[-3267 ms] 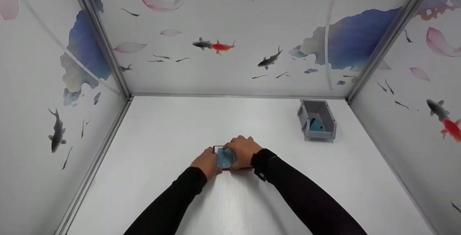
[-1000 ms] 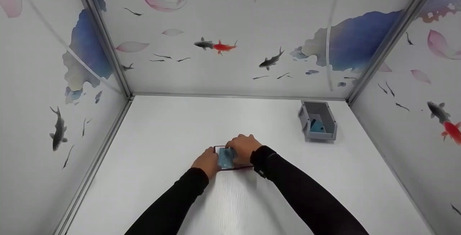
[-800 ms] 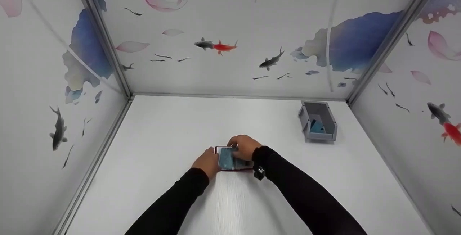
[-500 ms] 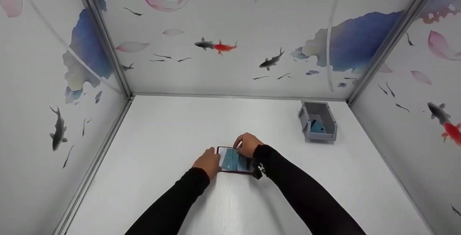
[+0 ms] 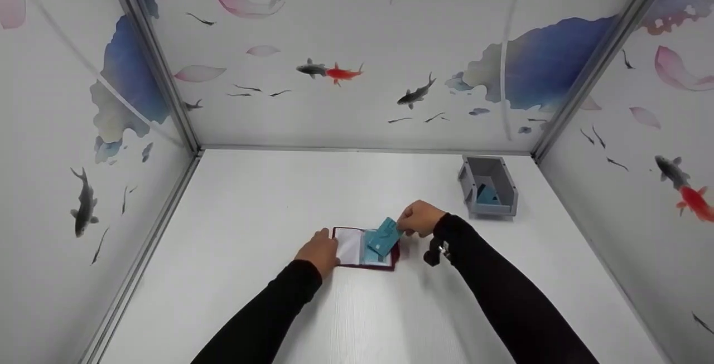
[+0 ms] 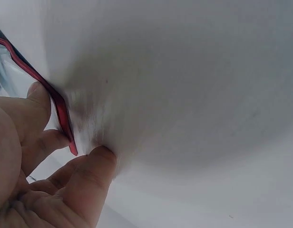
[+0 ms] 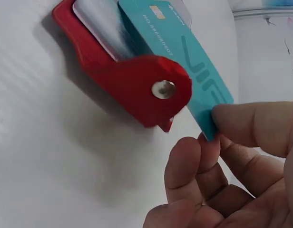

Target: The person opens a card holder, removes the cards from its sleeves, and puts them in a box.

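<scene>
A red card holder point(image 5: 348, 248) lies open on the white table, its clear sleeves facing up. My left hand point(image 5: 318, 253) grips its left edge; in the left wrist view, the thumb and a finger pinch the red border point(image 6: 61, 109). Between thumb and fingertips, my right hand point(image 5: 421, 219) pinches a corner of a teal bank card point(image 5: 385, 237). The card is tilted above the holder's right side, over another teal area in the sleeve. The right wrist view shows the card's chip and lettering, plus the holder's red flap point(image 7: 132, 80) with a metal snap.
A grey plastic bin point(image 5: 493, 210) stands at the back right of the table, with teal cards point(image 5: 486, 194) inside. Printed wall panels point(image 5: 357, 113) enclose the table at the back and both sides.
My right hand has moved right and slightly up, lifting the teal card from the holder's left sleeve over to its right side. The left sleeve now looks white. My left hand stays on the left edge.
</scene>
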A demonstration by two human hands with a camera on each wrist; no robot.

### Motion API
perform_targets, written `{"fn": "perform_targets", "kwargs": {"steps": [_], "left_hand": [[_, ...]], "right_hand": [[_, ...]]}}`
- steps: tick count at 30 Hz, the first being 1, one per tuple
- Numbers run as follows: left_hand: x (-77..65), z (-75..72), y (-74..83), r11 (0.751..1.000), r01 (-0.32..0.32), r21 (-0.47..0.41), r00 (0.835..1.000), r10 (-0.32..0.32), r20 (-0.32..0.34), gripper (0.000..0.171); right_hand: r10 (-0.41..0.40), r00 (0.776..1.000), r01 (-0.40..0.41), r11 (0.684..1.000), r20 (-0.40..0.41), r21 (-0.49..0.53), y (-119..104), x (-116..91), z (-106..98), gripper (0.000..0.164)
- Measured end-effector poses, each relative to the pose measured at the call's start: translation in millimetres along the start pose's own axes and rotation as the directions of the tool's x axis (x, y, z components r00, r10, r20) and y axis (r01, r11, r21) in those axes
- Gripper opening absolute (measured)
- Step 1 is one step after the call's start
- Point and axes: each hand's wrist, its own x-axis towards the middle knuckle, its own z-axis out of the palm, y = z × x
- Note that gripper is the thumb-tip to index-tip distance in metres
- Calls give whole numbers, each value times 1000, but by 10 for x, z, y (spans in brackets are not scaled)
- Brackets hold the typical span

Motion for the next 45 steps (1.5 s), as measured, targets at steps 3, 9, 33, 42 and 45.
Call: {"fn": "perform_targets", "kwargs": {"steps": [3,9,33,42,45], "left_hand": [[-43,-91,47,1000,6,8,1000,-6,10,37],[-65,-143,59,1000,1,21,1000,-2,26,37],[-40,-54,58,999,13,29,999,-13,30,45],[-52,-53,57,1000,13,7,999,-13,30,45],[-57,-74,46,1000,13,22,1000,-13,20,45]], "right_hand": [[-23,1000,24,1000,-17,19,91,-112,-170,26],[-39,980,51,997,-197,58,317,-357,-603,30],[506,625,-35,779,-594,627,1620,-515,-1088,36],[541,610,-73,766,-579,638,1580,-457,-986,21],[488,632,-114,827,-602,550,1604,-404,-995,31]]}}
